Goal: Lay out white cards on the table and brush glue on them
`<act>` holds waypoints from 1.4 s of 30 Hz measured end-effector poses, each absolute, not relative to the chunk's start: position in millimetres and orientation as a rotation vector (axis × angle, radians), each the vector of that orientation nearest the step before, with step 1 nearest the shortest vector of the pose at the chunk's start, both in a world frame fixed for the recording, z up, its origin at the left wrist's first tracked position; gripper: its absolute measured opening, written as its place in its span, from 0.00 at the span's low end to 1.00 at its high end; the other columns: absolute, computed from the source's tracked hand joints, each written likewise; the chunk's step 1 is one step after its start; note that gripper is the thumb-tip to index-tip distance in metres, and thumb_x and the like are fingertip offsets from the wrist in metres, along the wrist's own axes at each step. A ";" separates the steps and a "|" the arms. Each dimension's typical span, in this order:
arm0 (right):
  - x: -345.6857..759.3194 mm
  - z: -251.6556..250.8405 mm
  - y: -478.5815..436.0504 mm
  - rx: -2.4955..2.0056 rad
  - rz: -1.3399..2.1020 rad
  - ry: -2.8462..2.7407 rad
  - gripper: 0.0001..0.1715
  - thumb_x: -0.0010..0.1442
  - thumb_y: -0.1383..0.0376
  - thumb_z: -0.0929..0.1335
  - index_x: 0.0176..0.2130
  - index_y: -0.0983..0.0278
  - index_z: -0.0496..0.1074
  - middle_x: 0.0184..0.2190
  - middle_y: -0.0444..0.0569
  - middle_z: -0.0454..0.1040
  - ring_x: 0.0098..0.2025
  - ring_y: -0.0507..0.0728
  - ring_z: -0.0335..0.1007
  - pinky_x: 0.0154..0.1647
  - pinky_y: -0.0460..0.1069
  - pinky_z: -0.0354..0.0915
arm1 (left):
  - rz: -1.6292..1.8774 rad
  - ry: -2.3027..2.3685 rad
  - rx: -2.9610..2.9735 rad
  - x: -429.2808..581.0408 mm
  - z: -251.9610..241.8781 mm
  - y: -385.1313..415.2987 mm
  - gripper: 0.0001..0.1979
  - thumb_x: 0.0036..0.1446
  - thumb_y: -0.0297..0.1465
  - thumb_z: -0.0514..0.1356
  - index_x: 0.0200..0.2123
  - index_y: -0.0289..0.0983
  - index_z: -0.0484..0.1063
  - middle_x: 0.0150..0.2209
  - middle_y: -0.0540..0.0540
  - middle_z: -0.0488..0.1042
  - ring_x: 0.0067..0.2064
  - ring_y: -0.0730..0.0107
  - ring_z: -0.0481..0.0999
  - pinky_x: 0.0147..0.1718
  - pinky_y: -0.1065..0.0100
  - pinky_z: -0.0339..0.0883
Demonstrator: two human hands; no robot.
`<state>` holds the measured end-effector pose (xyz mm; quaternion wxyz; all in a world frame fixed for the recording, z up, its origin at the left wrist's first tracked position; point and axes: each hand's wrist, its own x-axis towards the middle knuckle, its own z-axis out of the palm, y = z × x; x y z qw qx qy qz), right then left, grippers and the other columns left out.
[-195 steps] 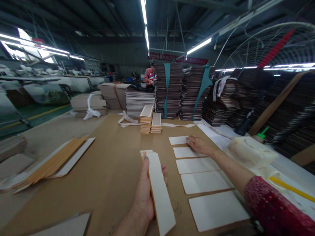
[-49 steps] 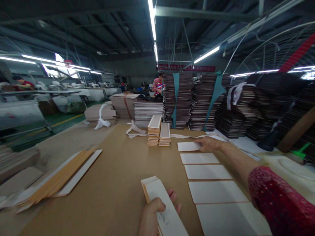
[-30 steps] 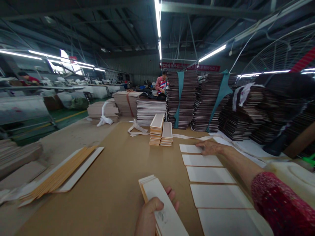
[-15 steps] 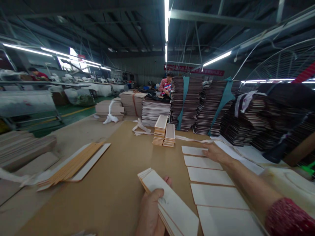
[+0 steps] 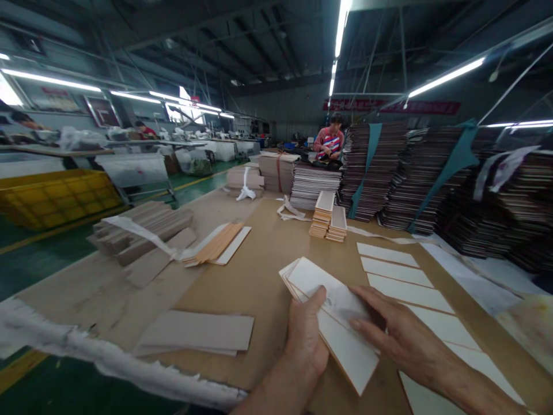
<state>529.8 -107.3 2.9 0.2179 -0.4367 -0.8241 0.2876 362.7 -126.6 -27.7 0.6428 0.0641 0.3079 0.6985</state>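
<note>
Brown-topped table (image 5: pixel 265 253) fills ctr + lower frame; dim workshop behind, strip light (image 5: pixel 341 31) up top, green floor (image 5: pixel 52 383) lower L. Yellow bin (image 5: pixel 64 202) at frame's L edge, contents unclear. L hand (image 5: pixel 306 334), lower ctr: fingers closed round fanned white boards (image 5: pixel 313 275), thumb on top. R hand (image 5: pixel 395 323): fingers part-spread at boards' R side, can't tell if gripping. Row of loose boards (image 5: pixel 408 291) lower R.
</note>
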 end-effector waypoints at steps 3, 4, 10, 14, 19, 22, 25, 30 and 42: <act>518.5 1.3 -109.7 -1.166 1.244 -2.076 0.30 0.62 0.47 0.67 0.57 0.60 0.71 0.46 0.50 0.77 0.44 0.63 0.73 0.44 0.54 0.70 | 1.576 0.721 0.098 347.5 -26.9 -140.4 0.18 0.48 0.29 0.70 0.43 0.31 0.73 0.34 0.40 0.81 0.37 0.53 0.82 0.40 0.58 0.76; 514.9 0.4 -110.1 -1.150 1.376 -2.008 0.30 0.62 0.46 0.67 0.55 0.60 0.72 0.43 0.49 0.78 0.41 0.62 0.74 0.41 0.53 0.70 | 1.572 0.725 0.085 341.9 -26.4 -145.0 0.17 0.50 0.29 0.70 0.43 0.31 0.73 0.34 0.40 0.81 0.36 0.53 0.82 0.40 0.58 0.76; 515.2 4.5 -105.1 -1.283 1.421 -1.637 0.29 0.52 0.45 0.74 0.46 0.60 0.77 0.35 0.46 0.78 0.32 0.59 0.72 0.30 0.49 0.66 | 1.565 0.853 -0.042 305.0 -14.0 -183.5 0.13 0.59 0.27 0.65 0.47 0.30 0.74 0.38 0.36 0.81 0.35 0.62 0.82 0.40 0.65 0.78; 536.1 14.9 -91.7 -1.270 1.276 -1.345 0.31 0.46 0.48 0.77 0.46 0.60 0.76 0.40 0.48 0.79 0.33 0.58 0.71 0.30 0.49 0.65 | 1.588 1.016 -0.180 276.7 -1.7 -210.4 0.14 0.61 0.28 0.61 0.50 0.30 0.75 0.44 0.34 0.81 0.37 0.61 0.83 0.39 0.63 0.80; 552.2 22.9 -75.6 -1.247 1.171 -1.271 0.28 0.46 0.50 0.77 0.44 0.59 0.76 0.40 0.47 0.78 0.34 0.56 0.69 0.31 0.47 0.64 | 1.504 1.033 -0.166 263.0 -1.0 -225.7 0.20 0.59 0.25 0.55 0.54 0.31 0.74 0.47 0.34 0.80 0.42 0.50 0.83 0.40 0.55 0.80; 552.7 23.6 -71.5 -1.244 1.167 -1.296 0.27 0.47 0.50 0.77 0.44 0.60 0.76 0.39 0.47 0.78 0.34 0.57 0.69 0.31 0.48 0.64 | 1.476 1.025 -0.070 268.4 -4.8 -229.8 0.18 0.59 0.23 0.58 0.53 0.29 0.74 0.49 0.32 0.79 0.46 0.49 0.82 0.47 0.56 0.78; 549.3 20.1 -74.9 -1.266 1.210 -1.342 0.30 0.47 0.48 0.77 0.45 0.60 0.77 0.39 0.48 0.78 0.34 0.58 0.69 0.32 0.49 0.63 | 1.524 1.032 -0.027 270.6 -9.0 -232.6 0.18 0.57 0.19 0.60 0.52 0.27 0.73 0.50 0.30 0.78 0.49 0.49 0.81 0.49 0.56 0.77; 536.0 6.3 -94.7 -1.336 1.370 -1.464 0.33 0.47 0.46 0.78 0.48 0.60 0.77 0.38 0.48 0.78 0.34 0.57 0.69 0.31 0.48 0.63 | 1.607 1.121 -0.082 255.7 -9.6 -237.8 0.18 0.59 0.21 0.61 0.53 0.32 0.73 0.50 0.34 0.78 0.48 0.54 0.82 0.45 0.59 0.79; 517.3 -5.2 -108.0 -1.359 1.522 -1.557 0.33 0.49 0.42 0.76 0.47 0.59 0.78 0.36 0.43 0.77 0.33 0.54 0.68 0.31 0.45 0.62 | 1.552 1.061 -0.225 238.4 -5.1 -245.0 0.19 0.61 0.25 0.57 0.55 0.32 0.72 0.45 0.34 0.81 0.40 0.51 0.84 0.36 0.56 0.81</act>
